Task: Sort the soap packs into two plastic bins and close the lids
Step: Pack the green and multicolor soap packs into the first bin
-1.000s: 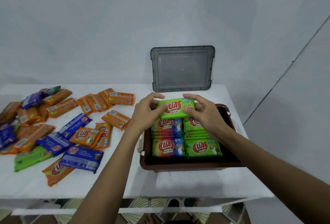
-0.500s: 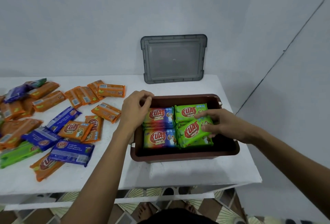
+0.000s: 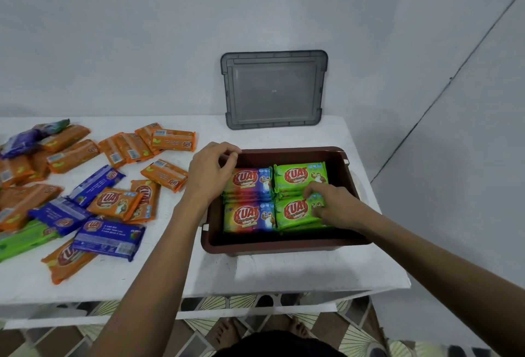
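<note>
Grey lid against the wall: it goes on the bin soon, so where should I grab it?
Take the grey lid by its two side edges, coming from the front. It stands on its long lower edge, leaning on the wall, so the back is blocked, both sides free.

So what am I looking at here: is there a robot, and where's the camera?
No robot here: these are a person's two bare hands, filmed by one camera worn on the head, looking down. On the white table stands a brown bin with soap packs stacked inside. The right hand curls its fingers over the near green pack. The left hand sits at the bin's far left corner, fingers curled; whether it grips the rim is unclear. To the left lie loose packs, and a grey lid leans against the wall.
</note>
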`<state>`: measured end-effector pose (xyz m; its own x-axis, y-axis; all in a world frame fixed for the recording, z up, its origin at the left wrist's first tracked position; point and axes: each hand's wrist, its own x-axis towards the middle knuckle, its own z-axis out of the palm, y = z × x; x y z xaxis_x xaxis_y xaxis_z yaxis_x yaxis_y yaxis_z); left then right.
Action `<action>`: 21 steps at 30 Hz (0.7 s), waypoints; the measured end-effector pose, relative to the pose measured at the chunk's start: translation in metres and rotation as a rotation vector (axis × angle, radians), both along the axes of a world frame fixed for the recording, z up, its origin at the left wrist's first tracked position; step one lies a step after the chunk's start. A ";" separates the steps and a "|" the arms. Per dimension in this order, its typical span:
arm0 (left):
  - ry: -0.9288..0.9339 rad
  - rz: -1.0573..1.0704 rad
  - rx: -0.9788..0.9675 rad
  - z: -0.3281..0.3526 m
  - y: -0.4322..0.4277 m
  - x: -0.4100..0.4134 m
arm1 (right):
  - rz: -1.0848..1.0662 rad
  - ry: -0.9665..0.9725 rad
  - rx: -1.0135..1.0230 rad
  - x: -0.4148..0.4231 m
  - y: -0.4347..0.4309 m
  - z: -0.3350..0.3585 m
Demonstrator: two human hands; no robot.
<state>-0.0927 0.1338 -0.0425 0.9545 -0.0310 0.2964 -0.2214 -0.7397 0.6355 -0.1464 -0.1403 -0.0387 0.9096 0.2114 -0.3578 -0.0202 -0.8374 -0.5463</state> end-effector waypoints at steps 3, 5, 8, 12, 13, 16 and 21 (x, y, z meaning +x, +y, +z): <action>-0.004 0.001 0.008 0.000 0.000 0.000 | 0.047 -0.033 -0.061 0.000 0.001 -0.003; -0.005 0.002 0.013 0.000 0.001 -0.001 | 0.050 -0.039 -0.090 0.001 0.001 -0.005; -0.009 0.006 0.014 0.000 0.001 -0.002 | 0.053 -0.046 -0.142 0.001 0.003 -0.008; -0.010 0.014 0.016 0.000 0.001 -0.005 | 0.071 -0.049 -0.188 0.001 0.004 -0.008; -0.007 0.018 0.011 -0.001 0.002 -0.006 | 0.078 -0.048 -0.196 0.002 0.004 -0.007; 0.002 0.027 -0.001 0.000 0.002 -0.009 | 0.106 -0.045 -0.227 0.004 0.004 -0.006; -0.013 0.009 0.007 0.000 0.000 -0.019 | 0.179 -0.048 -0.343 0.013 0.007 0.006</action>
